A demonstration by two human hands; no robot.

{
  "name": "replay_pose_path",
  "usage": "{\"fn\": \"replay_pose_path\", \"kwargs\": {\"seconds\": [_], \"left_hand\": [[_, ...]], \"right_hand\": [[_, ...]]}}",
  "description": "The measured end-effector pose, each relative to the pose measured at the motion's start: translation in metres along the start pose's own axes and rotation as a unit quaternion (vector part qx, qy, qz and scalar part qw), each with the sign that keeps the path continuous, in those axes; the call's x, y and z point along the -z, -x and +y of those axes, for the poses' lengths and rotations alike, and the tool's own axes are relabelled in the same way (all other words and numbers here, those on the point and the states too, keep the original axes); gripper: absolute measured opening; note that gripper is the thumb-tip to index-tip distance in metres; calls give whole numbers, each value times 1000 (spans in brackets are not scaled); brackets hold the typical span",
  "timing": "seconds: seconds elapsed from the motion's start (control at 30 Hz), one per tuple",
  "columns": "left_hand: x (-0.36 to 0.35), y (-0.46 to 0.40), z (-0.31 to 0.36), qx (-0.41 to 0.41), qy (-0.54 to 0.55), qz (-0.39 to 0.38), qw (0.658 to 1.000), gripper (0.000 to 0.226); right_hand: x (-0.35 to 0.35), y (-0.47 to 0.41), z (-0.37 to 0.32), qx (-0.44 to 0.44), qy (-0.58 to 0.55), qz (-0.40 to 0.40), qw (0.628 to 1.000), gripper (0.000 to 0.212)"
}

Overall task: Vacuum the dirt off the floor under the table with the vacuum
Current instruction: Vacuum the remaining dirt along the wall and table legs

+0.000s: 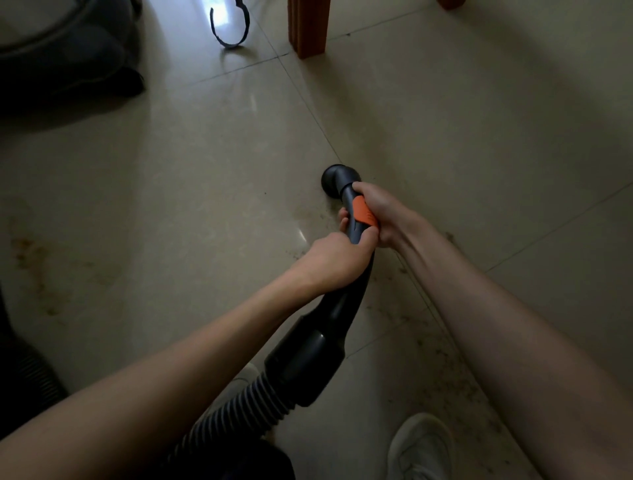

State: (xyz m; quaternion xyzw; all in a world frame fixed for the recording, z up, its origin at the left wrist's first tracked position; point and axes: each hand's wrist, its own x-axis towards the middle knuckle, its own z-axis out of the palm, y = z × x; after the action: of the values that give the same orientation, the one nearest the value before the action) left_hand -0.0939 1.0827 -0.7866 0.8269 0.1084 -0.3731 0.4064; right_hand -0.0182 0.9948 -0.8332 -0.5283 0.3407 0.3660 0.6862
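Observation:
I hold a black vacuum wand (329, 318) with an orange slider (363, 214) in both hands. My left hand (337, 260) grips the curved handle from the left. My right hand (378, 212) wraps the tube just behind the round black nozzle (337, 180), which rests on the beige tiled floor (205, 192). A ribbed grey hose (236, 407) runs back from the wand toward me. Fine brown dirt (442, 349) is scattered on the tiles beneath my right forearm and near the nozzle. Faint brownish stains (30, 260) mark the floor at the left.
An orange-brown wooden table leg (308, 27) stands at the top centre, with another leg's foot (451, 3) at the top right. A curved dark strap (233, 27) lies beside it. A dark bulky object (65, 58) fills the top left. My white shoe (423, 448) is at the bottom.

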Motion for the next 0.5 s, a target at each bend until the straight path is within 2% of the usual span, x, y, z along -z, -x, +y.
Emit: {"fn": "replay_pose_path", "kwargs": {"seconds": [0.07, 0.2, 0.5], "left_hand": [[1, 0, -1, 3, -1, 5, 1000, 57], [1, -3, 2, -5, -7, 3, 1000, 49], [9, -6, 4, -13, 0, 9, 1000, 52]], "right_hand": [[-2, -1, 0, -4, 8, -4, 1000, 31], [2, -5, -3, 10, -6, 10, 1000, 31], [-3, -13, -15, 17, -9, 8, 1000, 29]]}}
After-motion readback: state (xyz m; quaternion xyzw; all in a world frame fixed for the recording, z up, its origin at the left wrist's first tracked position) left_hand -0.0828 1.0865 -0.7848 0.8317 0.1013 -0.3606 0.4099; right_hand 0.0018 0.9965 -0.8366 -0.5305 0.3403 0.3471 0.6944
